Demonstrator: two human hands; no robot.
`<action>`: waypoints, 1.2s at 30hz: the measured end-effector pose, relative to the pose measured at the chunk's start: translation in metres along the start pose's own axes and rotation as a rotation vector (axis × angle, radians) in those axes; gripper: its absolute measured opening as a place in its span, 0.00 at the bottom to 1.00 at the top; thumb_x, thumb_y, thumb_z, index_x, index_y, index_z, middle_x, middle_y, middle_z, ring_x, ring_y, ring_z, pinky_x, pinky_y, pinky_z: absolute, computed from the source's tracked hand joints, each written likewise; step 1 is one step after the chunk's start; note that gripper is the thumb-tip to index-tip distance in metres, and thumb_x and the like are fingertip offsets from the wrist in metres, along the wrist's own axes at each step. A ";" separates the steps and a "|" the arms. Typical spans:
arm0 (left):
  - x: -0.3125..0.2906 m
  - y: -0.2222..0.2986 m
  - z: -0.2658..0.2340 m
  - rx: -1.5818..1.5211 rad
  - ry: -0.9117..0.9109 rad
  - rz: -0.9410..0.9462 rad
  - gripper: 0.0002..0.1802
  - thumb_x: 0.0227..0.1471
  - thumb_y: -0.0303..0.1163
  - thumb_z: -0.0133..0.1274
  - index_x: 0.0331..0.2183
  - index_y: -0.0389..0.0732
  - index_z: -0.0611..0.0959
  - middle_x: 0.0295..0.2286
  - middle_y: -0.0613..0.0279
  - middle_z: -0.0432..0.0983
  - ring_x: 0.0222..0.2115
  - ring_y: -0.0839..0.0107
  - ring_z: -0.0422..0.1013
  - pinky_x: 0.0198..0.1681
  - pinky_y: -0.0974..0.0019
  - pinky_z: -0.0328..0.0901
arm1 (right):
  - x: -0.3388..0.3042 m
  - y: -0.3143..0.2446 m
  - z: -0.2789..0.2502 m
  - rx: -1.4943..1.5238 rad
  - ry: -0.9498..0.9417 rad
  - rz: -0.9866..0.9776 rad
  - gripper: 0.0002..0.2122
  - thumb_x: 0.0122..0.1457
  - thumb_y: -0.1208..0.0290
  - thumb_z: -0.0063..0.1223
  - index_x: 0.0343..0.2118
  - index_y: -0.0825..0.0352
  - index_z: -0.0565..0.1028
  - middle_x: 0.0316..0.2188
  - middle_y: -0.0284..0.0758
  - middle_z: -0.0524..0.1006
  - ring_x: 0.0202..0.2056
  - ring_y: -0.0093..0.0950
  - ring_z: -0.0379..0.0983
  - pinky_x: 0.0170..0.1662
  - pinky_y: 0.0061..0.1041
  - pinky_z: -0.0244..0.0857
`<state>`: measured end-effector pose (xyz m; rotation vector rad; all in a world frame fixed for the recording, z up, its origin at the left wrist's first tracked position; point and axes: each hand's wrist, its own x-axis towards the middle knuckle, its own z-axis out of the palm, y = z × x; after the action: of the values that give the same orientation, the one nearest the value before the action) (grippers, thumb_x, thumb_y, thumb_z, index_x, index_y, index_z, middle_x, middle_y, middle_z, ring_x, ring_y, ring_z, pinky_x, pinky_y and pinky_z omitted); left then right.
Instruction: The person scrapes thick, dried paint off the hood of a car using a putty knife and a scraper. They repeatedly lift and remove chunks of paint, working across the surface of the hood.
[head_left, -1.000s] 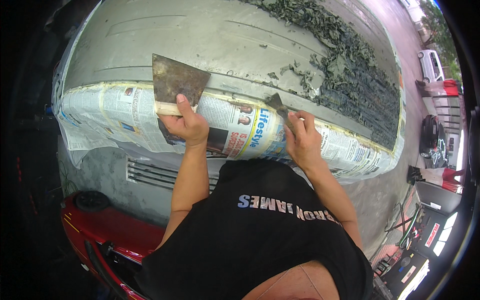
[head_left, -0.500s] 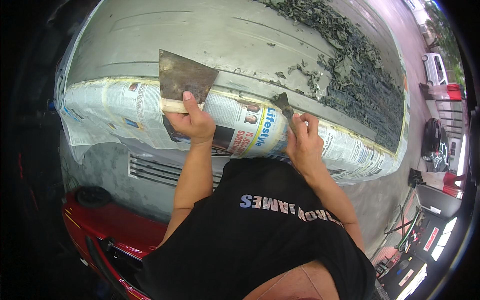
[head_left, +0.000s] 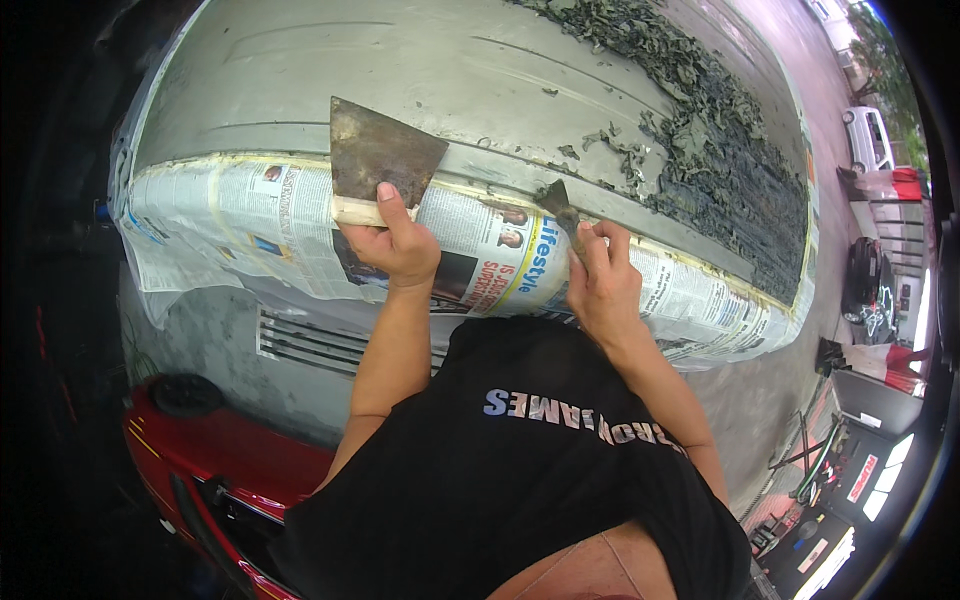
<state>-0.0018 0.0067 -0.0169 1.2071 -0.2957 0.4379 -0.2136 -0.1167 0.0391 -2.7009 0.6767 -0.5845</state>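
Narrow scraper (head_left: 560,208) has shifted left, near large blue lettering (head_left: 537,258) on newspaper (head_left: 452,222).

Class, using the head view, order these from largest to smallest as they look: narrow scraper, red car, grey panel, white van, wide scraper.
1. grey panel
2. red car
3. wide scraper
Unranked, smallest: narrow scraper and white van; they look too alike, and the van is farther away.

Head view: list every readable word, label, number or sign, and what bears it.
Locations only; I don't copy wording.
Newspaper: large blue word; red capitals, partly legible; small columns too small to read.
Black shirt: large pale capitals, upside down, partly lost in folds.
Red-and-white label, far right: short lettering.
Wide scraper, narrow scraper: none visible.
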 end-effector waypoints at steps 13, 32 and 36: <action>0.006 0.007 0.006 -0.009 0.070 0.052 0.14 0.60 0.25 0.53 0.46 0.27 0.76 0.40 0.52 0.78 0.37 0.68 0.75 0.40 0.68 0.71 | 0.034 -0.034 0.018 0.074 -0.055 -0.088 0.21 0.55 0.81 0.63 0.53 0.68 0.73 0.47 0.43 0.72 0.33 0.42 0.80 0.30 0.37 0.75; 0.001 0.001 -0.003 0.062 0.037 0.039 0.23 0.59 0.23 0.53 0.55 0.24 0.71 0.49 0.46 0.75 0.46 0.62 0.75 0.50 0.63 0.71 | 0.031 -0.030 -0.021 0.403 0.016 0.132 0.18 0.59 0.77 0.61 0.52 0.73 0.75 0.41 0.47 0.76 0.43 0.42 0.76 0.47 0.33 0.70; 0.001 0.000 -0.002 0.034 0.034 0.024 0.24 0.59 0.23 0.53 0.55 0.25 0.71 0.50 0.46 0.74 0.47 0.62 0.75 0.51 0.63 0.71 | 0.035 -0.024 -0.023 0.559 0.042 0.310 0.20 0.58 0.77 0.61 0.54 0.71 0.74 0.41 0.47 0.76 0.44 0.43 0.76 0.48 0.34 0.71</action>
<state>-0.0011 0.0091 -0.0168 1.2290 -0.2749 0.4858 -0.1868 -0.1183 0.0790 -2.0274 0.7844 -0.6357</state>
